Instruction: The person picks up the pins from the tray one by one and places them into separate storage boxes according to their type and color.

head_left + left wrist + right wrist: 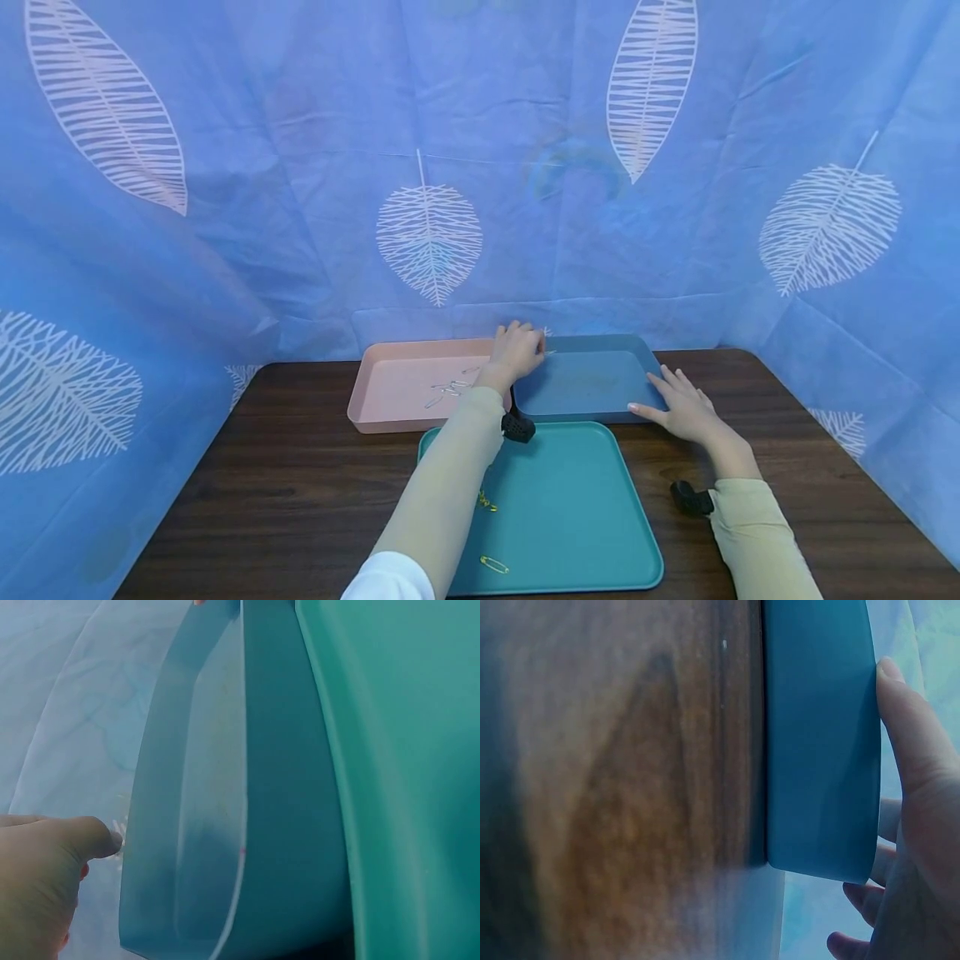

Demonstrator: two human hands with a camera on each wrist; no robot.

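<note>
A blue fabric backdrop printed with white leaves (330, 242) hangs behind and beside a dark brown wood-grain counter (285, 483). Nearest the person on the counter lies a teal-green shallow rectangular tray (570, 508), its left side partly covered by the left arm. Beyond it, against the cloth, sits a blue rectangular tray with raised walls (592, 379), and just left of that a pale pink rectangular tray (393, 383).

The right hand (684, 407) is at the blue tray's right end, its fingers spread and grasping nothing, the thumb touching the rim. The left hand (517, 354) is above where the pink and blue trays meet, fingers curled in; whether they hold anything I cannot tell. A small black device sits at each wrist.

Several silver-coloured safety pins (453, 388) lie toward the pink tray's right side. In the teal tray are yellow-gold safety pins (493, 565): one alone near the front, and a small cluster beside the left forearm.
</note>
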